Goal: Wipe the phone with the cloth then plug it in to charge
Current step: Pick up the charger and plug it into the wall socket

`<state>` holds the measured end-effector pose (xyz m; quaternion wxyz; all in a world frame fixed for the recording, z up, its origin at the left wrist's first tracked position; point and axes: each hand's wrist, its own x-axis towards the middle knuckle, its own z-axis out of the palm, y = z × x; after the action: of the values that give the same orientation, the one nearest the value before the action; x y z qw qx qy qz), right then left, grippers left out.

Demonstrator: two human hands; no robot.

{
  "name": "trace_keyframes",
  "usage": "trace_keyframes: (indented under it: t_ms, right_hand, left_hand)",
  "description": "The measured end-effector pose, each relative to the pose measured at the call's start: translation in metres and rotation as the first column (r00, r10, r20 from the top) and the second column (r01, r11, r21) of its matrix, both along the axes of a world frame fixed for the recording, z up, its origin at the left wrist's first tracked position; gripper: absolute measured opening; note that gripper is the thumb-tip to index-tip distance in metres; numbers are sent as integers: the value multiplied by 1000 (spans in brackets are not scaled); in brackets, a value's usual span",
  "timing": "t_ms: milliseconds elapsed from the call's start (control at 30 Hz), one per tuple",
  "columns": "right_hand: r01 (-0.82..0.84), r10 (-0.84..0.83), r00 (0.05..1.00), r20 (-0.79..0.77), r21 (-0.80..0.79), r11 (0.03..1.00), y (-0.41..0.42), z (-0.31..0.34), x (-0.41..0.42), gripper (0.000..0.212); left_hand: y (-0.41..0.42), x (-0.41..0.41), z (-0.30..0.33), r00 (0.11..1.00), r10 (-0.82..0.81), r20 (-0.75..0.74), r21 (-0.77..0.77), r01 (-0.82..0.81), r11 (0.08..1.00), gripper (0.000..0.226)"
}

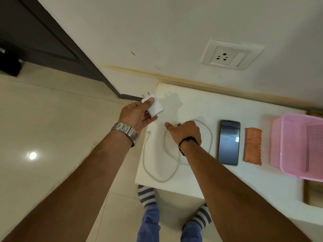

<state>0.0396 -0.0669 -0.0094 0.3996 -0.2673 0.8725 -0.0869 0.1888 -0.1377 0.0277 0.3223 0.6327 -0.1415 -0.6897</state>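
Observation:
My left hand [135,116] grips a white charger adapter [154,106], its two pins pointing up and left, just off the left edge of the white table [253,180]. My right hand [185,131] pinches the USB end of the white cable [210,138], whose loops lie on the table under and around my wrist. The cable's other end [148,132] hangs at the table's left edge. The dark phone [229,142] lies face up to the right of my right hand. An orange cloth [252,146] lies folded just right of the phone.
A wall socket with switch [230,55] sits on the wall above the table. A pink plastic basket [300,145] stands at the table's right end. A dark door frame [70,49] is at the left. My striped socks [146,196] stand on the tiled floor.

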Motion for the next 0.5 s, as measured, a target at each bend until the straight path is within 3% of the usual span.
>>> trace_keyframes:
  t_ms: [200, 300, 433, 500]
  right_hand:
    - [134, -131, 990, 49, -55, 989, -3, -4, 12, 15]
    - [124, -119, 992, 45, -130, 984, 1, 1, 12, 14]
    - [128, -129, 992, -17, -58, 990, 0, 1, 4, 39]
    - [143, -144, 988, -52, -20, 989, -5, -1, 2, 41]
  left_hand:
    - [-1, 7, 4, 1000, 26, -18, -9, -26, 1000, 23]
    - [-4, 8, 9, 998, 45, -36, -17, -45, 999, 22]
    - [-4, 4, 13, 998, 51, -26, -16, -51, 999, 23]
    - [-3, 3, 13, 999, 45, -24, -21, -46, 999, 22]
